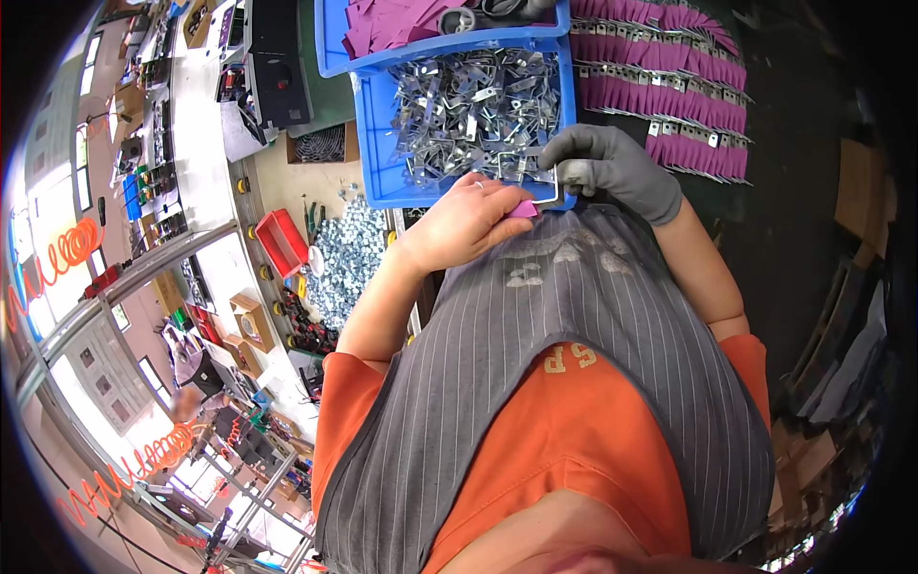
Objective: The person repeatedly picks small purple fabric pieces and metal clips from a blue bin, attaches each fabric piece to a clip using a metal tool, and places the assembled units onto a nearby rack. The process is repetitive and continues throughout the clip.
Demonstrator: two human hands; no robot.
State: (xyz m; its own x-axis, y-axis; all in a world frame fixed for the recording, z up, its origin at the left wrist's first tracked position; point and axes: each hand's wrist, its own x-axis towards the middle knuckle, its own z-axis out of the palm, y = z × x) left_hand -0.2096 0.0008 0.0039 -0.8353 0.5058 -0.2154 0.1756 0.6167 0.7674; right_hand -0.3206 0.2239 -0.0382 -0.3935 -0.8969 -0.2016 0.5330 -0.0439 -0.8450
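Over the near edge of a blue bin (380, 143) my two hands come close together. My bare left hand (467, 222) is closed, pinching a small purple piece (523, 209) between thumb and fingers. A thin bent metal bracket (556, 186) reaches from that piece up to my right hand (620, 174), which wears a grey glove. Its thumb and forefinger are curled at the bracket's upper end. Whether the bracket sits inside the purple piece or only against it, I cannot tell. Many loose metal brackets (469, 110) fill the bin behind my hands.
Beyond stands another blue bin (330, 43) with purple pieces (387, 24) and a grey glove (507, 10). Rows of purple-covered brackets (660, 91) lie at right. At left are a red tray (282, 243), a heap of small metal parts (346, 258) and a cardboard box (323, 145).
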